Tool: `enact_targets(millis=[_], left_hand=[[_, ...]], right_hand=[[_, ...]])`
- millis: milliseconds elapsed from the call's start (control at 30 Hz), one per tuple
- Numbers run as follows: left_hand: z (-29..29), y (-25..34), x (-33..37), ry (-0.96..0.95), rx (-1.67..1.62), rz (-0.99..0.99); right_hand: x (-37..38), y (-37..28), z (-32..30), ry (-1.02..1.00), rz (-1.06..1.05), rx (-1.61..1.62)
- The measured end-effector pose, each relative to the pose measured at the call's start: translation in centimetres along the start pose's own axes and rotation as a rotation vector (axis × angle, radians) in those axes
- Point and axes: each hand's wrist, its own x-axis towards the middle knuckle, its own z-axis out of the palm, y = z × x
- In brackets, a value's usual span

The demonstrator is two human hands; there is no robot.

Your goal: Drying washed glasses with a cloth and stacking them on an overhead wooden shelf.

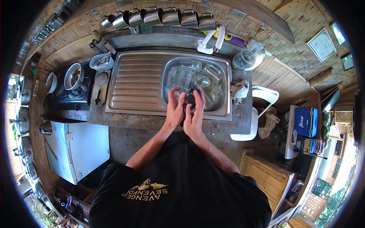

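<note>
Over the near edge of the sink basin (165,72) I have both hands close together. My right hand (194,116) is closed round a small black thing (190,99), perhaps a scrubbing pad; its kind is blurred. My left hand (175,112) is beside it, thumb against or very near the black thing, with its fingers apart and slightly bent. Beyond my fingers the basin holds several clear glass mugs and glasses, among them a ribbed mug (190,64) at the back and a tilted glass mug (213,73) at the right. My hands hide part of the pile.
A ridged steel drainboard (137,81) extends left of the basin. Behind it rises a white faucet (205,47), below a row of hanging steel mugs (153,16). A clear plastic container (243,59) and a rag (239,90) sit at the right. A pot (74,76) is on the stove.
</note>
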Motion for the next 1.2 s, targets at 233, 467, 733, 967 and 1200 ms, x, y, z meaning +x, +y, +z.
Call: enact_targets(millis=[233,467,733,967,1200], left_hand=[[0.6,1.1,-1.1,-0.18,-0.327,-0.124],[0.0,1.0,-0.3,0.054,0.179,0.026],[1.0,1.9,-1.2,-0.101,-0.056,0.021],[1.0,1.2,-1.0,-0.121,-0.185,-0.046],[0.7,2.6,-1.2,-0.06,-0.019,0.002]], right_hand=[[0.8,2.4,0.1,0.184,0.474,0.587],[-0.1,-1.1,-0.5,-0.102,0.001,-0.037],[0.3,0.1,-0.4,0.125,0.398,0.341],[0.6,0.2,-0.4,0.193,0.468,0.525],[0.0,-1.6,-1.0,-0.036,-0.053,-0.056]])
